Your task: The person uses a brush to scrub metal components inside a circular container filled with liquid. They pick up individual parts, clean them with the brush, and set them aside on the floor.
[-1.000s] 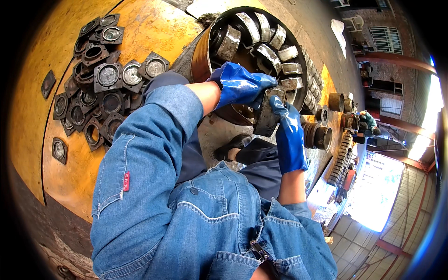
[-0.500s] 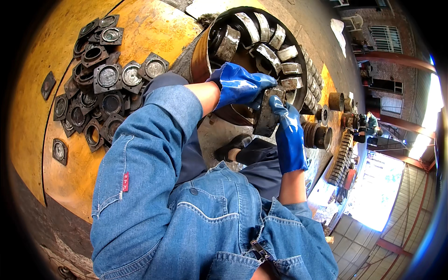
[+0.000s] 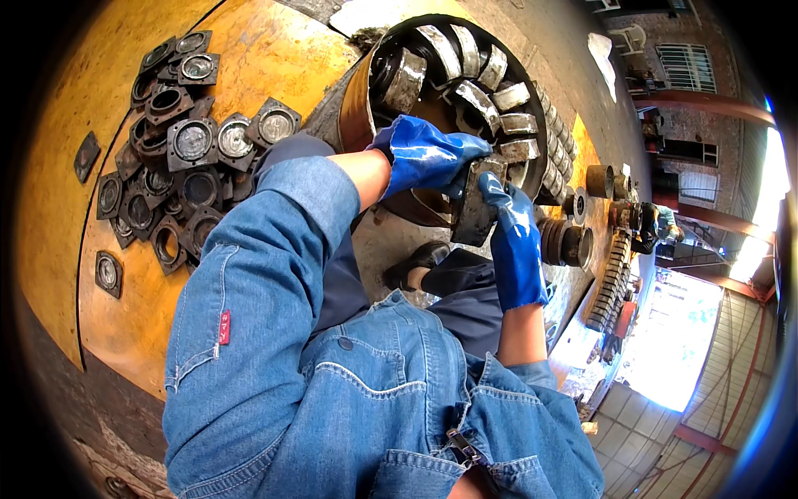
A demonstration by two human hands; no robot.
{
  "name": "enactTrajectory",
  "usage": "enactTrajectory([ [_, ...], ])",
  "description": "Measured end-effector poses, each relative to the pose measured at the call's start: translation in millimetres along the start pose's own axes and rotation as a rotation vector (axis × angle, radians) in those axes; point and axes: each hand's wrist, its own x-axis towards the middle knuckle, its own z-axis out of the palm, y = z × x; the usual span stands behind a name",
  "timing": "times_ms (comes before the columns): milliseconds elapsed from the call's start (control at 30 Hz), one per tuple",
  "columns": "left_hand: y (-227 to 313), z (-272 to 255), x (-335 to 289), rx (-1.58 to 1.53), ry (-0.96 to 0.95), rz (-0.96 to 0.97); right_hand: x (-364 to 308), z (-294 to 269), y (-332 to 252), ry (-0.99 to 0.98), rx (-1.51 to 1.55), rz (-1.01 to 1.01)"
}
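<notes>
A dark, square-edged metal part [image 3: 472, 212] is gripped between my two hands, one edge tilted up at me. It resembles the flanged housings piled at the left. My left hand [image 3: 431, 155], in a blue rubber glove, is closed on its upper left side. On its right side is my right hand [image 3: 511, 229], in a matching glove, thumb pressed against the face. Just beyond stands a large round metal drum [image 3: 357, 108], with several similar worn metal parts [image 3: 478, 108] arranged along its inside wall. The far side of the held part and some fingers are hidden.
Several flanged housings [image 3: 191, 143] are heaped on the yellow sheet floor [image 3: 274, 58] to the left. Cylindrical metal rings [image 3: 573, 243] and a long row of stacked parts [image 3: 611, 283] lie to the right. A person [image 3: 662, 224] is farther off there.
My hands and the metal part stay nearly in place, with only a slight shift. The distant person at the right has moved a little.
</notes>
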Motion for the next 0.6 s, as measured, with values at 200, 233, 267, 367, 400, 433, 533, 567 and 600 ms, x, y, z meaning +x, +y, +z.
enactTrajectory([
  [200, -6.4, -9.0, 9.0, 0.037, -0.015, 0.012, -2.4, 2.9, -7.1, 0.015, -0.042, -0.016],
  [233, -6.9, -8.7, 10.8, 0.014, -0.021, 0.004, -2.8, 2.3, -7.9, 0.025, -0.065, 0.005],
  [267, -7.2, -8.2, 12.8, -0.009, -0.027, -0.004, -1.3, 1.0, -4.5, 0.015, -0.057, 0.012],
  [367, -10.2, -9.0, 15.3, -0.006, -0.022, 0.023, -0.3, 1.3, -1.8, 0.009, -0.048, 0.019],
  [400, -11.1, -10.6, 15.2, 0.013, -0.015, 0.031, -5.0, 2.4, -5.8, 0.025, -0.053, 0.015],
  [433, -7.7, -6.4, 11.3, 0.033, -0.012, 0.036, -8.6, 2.2, -9.2, 0.046, -0.059, 0.013],
  [533, 0.0, -0.6, -0.3, 0.116, -0.004, 0.045, -5.8, 0.0, 2.0, 0.066, -0.062, 0.018],
  [567, 0.6, -0.9, -2.4, 0.147, -0.004, 0.063, -5.5, 0.5, 4.6, 0.084, -0.082, 0.0],
  [600, 1.4, -0.9, -4.0, 0.177, -0.005, 0.08, -5.4, 0.9, 7.0, 0.103, -0.102, -0.018],
])
